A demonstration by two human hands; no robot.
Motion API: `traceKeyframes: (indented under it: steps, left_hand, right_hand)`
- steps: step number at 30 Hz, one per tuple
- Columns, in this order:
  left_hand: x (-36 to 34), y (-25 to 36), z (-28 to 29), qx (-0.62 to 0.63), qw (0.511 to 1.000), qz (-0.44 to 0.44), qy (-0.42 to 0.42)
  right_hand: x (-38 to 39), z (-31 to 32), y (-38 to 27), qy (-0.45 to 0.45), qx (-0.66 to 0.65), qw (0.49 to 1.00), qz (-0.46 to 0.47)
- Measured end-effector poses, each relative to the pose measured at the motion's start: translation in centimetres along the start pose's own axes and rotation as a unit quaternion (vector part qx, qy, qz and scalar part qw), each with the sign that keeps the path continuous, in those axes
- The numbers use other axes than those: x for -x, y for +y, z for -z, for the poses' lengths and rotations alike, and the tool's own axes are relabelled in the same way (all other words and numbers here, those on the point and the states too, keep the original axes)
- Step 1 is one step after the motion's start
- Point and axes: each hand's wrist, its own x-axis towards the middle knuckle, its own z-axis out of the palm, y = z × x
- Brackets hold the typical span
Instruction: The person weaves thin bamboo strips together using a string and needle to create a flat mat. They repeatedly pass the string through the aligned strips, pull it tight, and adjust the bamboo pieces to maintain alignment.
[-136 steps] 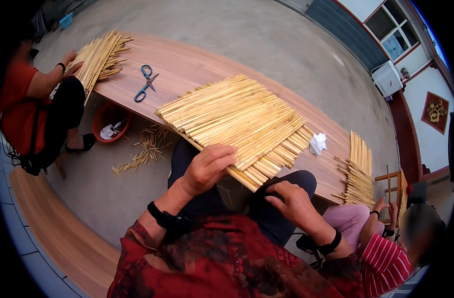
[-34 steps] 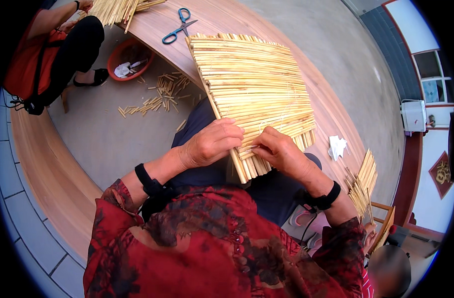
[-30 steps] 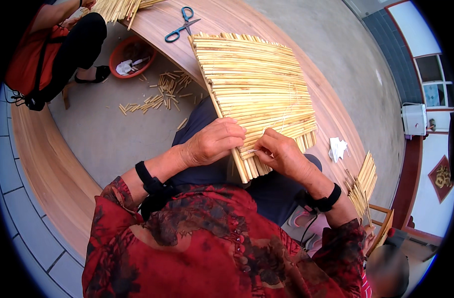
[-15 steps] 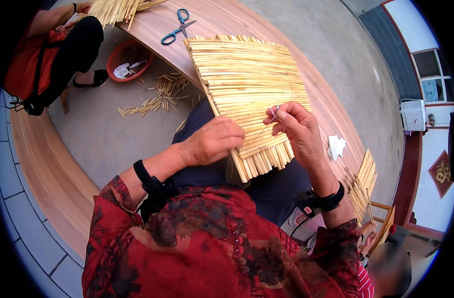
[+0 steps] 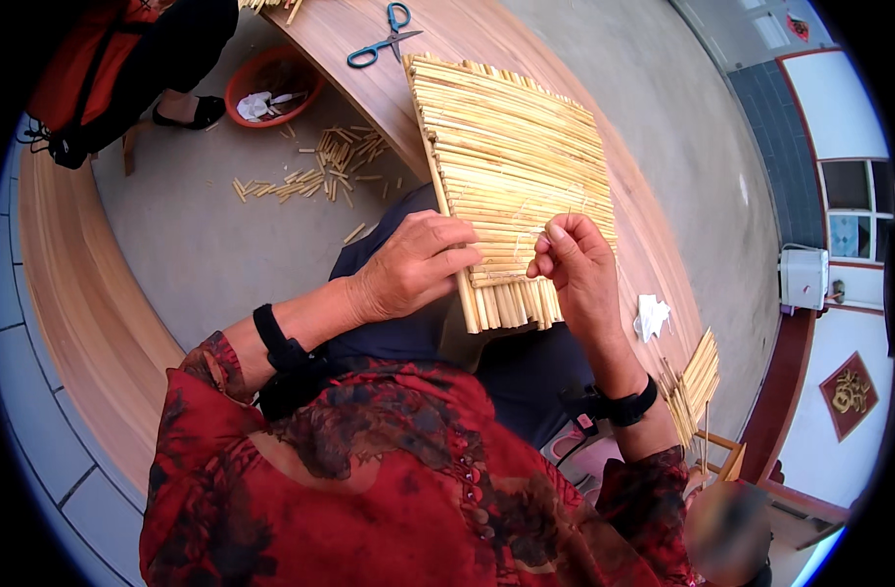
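Observation:
A panel of straw-coloured reed stalks [image 5: 516, 137], laid side by side, rests on the table edge and over my lap. Short stalk ends show along its near side, and a lengthwise reed edges its left. My left hand [image 5: 408, 264] is closed on that left edge, thumb hidden. Over the lower right of the panel, my right hand [image 5: 576, 256] is closed in a pinch. A thin needle [image 5: 569, 212] pokes up from its fingertips, and a fine pale thread [image 5: 522, 217] loops loosely across the reeds beside it.
Blue-handled scissors [image 5: 384, 41] lie on the curved wooden table [image 5: 496, 39]. A crumpled white tissue [image 5: 651, 317] and a reed bundle [image 5: 697, 382] are at right, near another person. An orange basin [image 5: 240, 93] and cut reed pieces [image 5: 310, 181] are on the floor; another person sits at upper left.
My right hand has turned and lifted slightly, so the needle points up instead of down toward the reeds. My left hand keeps its hold on the panel edge. The whole view has shifted a little.

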Motion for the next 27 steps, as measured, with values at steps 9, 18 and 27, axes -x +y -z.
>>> traceKeyframes:
  steps: [9, 18, 27]
  left_hand:
    - [-3.0, -2.3, 0.2, -0.11, 0.971, -0.2, -0.075]
    - [-16.4, 0.4, 4.9, 0.067, 0.963, -0.242, -0.092]
    - [-26.4, 3.4, 7.9, 0.157, 0.939, -0.226, -0.205]
  right_hand:
    - [1.0, -1.1, 0.9, 0.038, -0.026, 0.999, 0.011]
    - [-1.9, 2.4, -12.0, 0.052, -0.032, 0.993, 0.099]
    - [-1.6, 2.8, -22.5, 0.063, -0.002, 0.982, 0.178]
